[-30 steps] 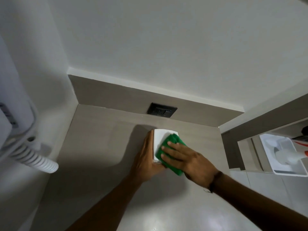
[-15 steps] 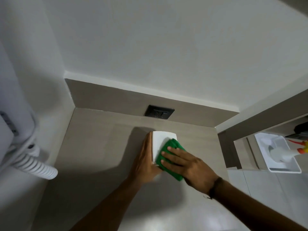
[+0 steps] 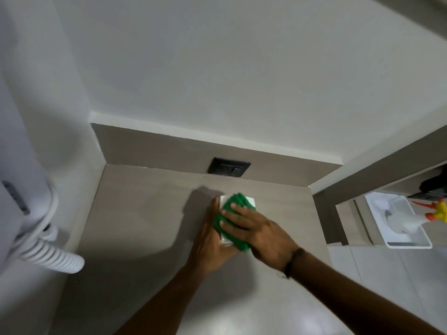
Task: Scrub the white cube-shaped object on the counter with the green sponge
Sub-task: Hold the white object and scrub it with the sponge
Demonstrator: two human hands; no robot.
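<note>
The white cube-shaped object [image 3: 250, 201] stands on the beige counter [image 3: 145, 213], a little in front of the back ledge. My left hand [image 3: 210, 240] is cupped against its left side and holds it steady. The green sponge [image 3: 233, 203] lies flat over most of the cube's top face. My right hand [image 3: 258, 232] presses down on the sponge with fingers spread. Only the cube's far right corner and a strip of its near left edge show.
A black wall socket [image 3: 228, 167] sits in the ledge just behind the cube. A white coiled hose [image 3: 46, 247] hangs at the left wall. To the right, beyond the counter edge, a white tray [image 3: 401, 221] holds a spray bottle [image 3: 420, 216].
My right hand has pushed the green sponge away from me across the cube's top, so it now covers more of the far side. My left hand stays on the cube's left side.
</note>
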